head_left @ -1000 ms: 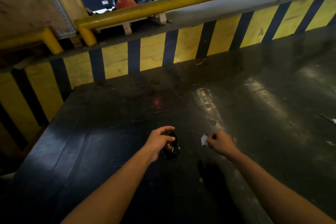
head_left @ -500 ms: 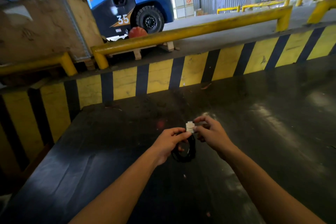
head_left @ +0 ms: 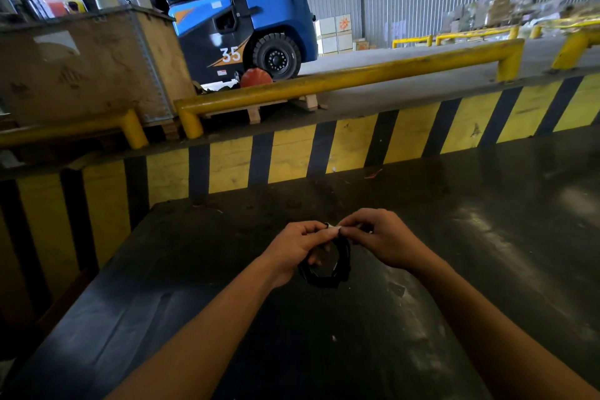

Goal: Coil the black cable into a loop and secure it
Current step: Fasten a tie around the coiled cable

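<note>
A small coil of black cable (head_left: 337,265) hangs in a loop just above the dark floor, low in the middle of the head view. My left hand (head_left: 298,248) grips the top of the coil, thumb and fingers closed around it. My right hand (head_left: 380,237) pinches a small white strip (head_left: 332,229) at the top of the coil, right against my left fingertips. The two hands touch at the strip. The far side of the coil is hard to tell from the black floor.
A dark shiny floor (head_left: 487,253) spreads around the hands. Behind it runs a yellow-and-black striped kerb (head_left: 354,146) with yellow guard rails (head_left: 341,79). Beyond stand a blue forklift (head_left: 253,26) marked 35 and a wooden crate (head_left: 84,65) at left.
My right hand picked a white strip off the floor and brought it to the top of the coil. Both hands rose together, and the view tilted upward.
</note>
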The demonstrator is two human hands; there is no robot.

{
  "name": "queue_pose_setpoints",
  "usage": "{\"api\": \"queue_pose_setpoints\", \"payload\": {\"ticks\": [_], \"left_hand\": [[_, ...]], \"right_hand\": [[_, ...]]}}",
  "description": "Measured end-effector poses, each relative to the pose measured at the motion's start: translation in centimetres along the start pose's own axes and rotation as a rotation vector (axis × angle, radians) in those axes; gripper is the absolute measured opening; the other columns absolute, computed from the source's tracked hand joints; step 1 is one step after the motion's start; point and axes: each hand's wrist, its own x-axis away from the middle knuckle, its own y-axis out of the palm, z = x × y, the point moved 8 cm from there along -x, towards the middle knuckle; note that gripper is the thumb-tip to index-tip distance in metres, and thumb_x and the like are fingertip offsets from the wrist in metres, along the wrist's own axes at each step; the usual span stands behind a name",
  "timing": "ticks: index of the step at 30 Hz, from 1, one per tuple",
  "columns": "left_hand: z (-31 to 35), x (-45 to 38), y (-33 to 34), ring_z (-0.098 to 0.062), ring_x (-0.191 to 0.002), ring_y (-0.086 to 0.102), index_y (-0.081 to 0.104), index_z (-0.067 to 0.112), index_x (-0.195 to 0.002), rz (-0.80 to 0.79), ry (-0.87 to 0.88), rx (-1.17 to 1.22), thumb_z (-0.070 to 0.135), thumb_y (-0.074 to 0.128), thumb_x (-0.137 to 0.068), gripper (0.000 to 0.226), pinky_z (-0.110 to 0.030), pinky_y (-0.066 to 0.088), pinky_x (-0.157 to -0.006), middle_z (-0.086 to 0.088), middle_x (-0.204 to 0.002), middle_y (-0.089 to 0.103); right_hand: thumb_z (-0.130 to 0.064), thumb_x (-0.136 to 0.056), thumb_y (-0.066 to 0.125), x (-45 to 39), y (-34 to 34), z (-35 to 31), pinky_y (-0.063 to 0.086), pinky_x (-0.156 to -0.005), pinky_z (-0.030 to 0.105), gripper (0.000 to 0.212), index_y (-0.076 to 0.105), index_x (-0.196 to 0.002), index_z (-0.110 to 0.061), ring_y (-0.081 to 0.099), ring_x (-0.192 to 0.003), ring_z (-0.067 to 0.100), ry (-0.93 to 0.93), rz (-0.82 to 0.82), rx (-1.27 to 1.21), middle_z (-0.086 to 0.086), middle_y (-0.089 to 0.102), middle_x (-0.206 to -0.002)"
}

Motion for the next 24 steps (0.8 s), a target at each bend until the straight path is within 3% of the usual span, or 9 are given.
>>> {"api": "queue_pose_setpoints", "payload": {"ticks": [5, 9, 11, 14, 18, 21, 24], "left_hand": [[1.3, 0.0, 1.5, -0.006, -0.046, 0.041, 0.062, 0.018, -0.078, -0.04, -0.032, 0.069, 0.021, 0.059, -0.091, 0.014, -0.022, 0.041, -0.054, 0.001, -0.07, 0.056], [2.3, -0.2, 2.3, -0.005, -0.046, 0.042, 0.063, 0.018, -0.079, -0.069, -0.015, 0.031, 0.022, 0.058, -0.091, 0.014, -0.023, 0.044, -0.055, 0.003, -0.07, 0.057], [2.3, -0.3, 2.0, -0.006, -0.046, 0.041, 0.064, 0.018, -0.078, -0.059, -0.012, 0.033, 0.022, 0.059, -0.09, 0.013, -0.023, 0.043, -0.055, 0.002, -0.07, 0.057], [2.5, -0.3, 1.5, -0.006, -0.045, 0.042, 0.065, 0.018, -0.078, -0.065, -0.009, 0.045, 0.021, 0.06, -0.09, 0.013, -0.024, 0.042, -0.056, 0.001, -0.07, 0.057], [3.1, -0.4, 1.1, -0.005, -0.046, 0.043, 0.067, 0.019, -0.08, -0.095, -0.007, 0.014, 0.022, 0.06, -0.09, 0.012, -0.026, 0.043, -0.059, 0.002, -0.071, 0.058], [3.7, -0.2, 1.0, -0.004, -0.048, 0.045, 0.067, 0.02, -0.089, -0.13, 0.003, -0.065, 0.019, 0.06, -0.09, 0.007, -0.025, 0.044, -0.059, 0.001, -0.074, 0.059], [4.2, -0.2, -0.1, -0.005, -0.05, 0.047, 0.059, 0.019, -0.114, -0.105, -0.021, -0.15, 0.009, 0.059, -0.089, 0.026, -0.023, 0.046, -0.058, 0.005, -0.072, 0.063]], "right_hand": [[-0.018, -0.091, 0.051, -0.7, -1.2, 0.5, 0.046, -0.066, 0.025, 0.013, 0.063, -0.09, -0.014, 0.056, -0.074, 0.012, 0.026, 0.222, -0.018, -0.002, 0.058, -0.082], [-0.02, -0.097, 0.039, -0.5, -2.6, 3.0, 0.043, -0.054, 0.027, 0.024, 0.058, -0.098, -0.005, 0.054, -0.058, 0.014, 0.3, 0.427, -0.429, 0.006, 0.058, -0.072], [-0.019, -0.097, 0.038, -0.3, -2.9, 3.0, 0.044, -0.052, 0.025, 0.023, 0.056, -0.103, -0.005, 0.056, -0.055, 0.011, 0.317, 0.428, -0.577, 0.005, 0.059, -0.073], [-0.011, -0.094, 0.045, -0.3, -2.8, 2.3, 0.051, -0.059, 0.026, 0.008, 0.051, -0.098, -0.015, 0.065, -0.064, 0.012, 0.27, 0.378, -0.756, 0.009, 0.063, -0.087], [-0.002, -0.084, 0.059, -0.6, -2.5, 1.6, 0.056, -0.069, 0.026, 0.029, 0.05, -0.103, -0.022, 0.067, -0.088, 0.018, 0.208, 0.227, -0.717, 0.008, 0.063, -0.102], [-0.006, -0.085, 0.06, -0.5, -2.7, 1.0, 0.054, -0.069, 0.026, 0.014, 0.062, -0.092, -0.017, 0.065, -0.081, 0.015, 0.179, 0.2, -0.59, 0.008, 0.065, -0.091], [-0.01, -0.088, 0.055, -0.2, -3.8, 1.0, 0.047, -0.062, 0.021, 0.011, 0.064, -0.09, -0.016, 0.059, -0.069, 0.008, 0.175, 0.285, -0.578, 0.002, 0.063, -0.081]]}}
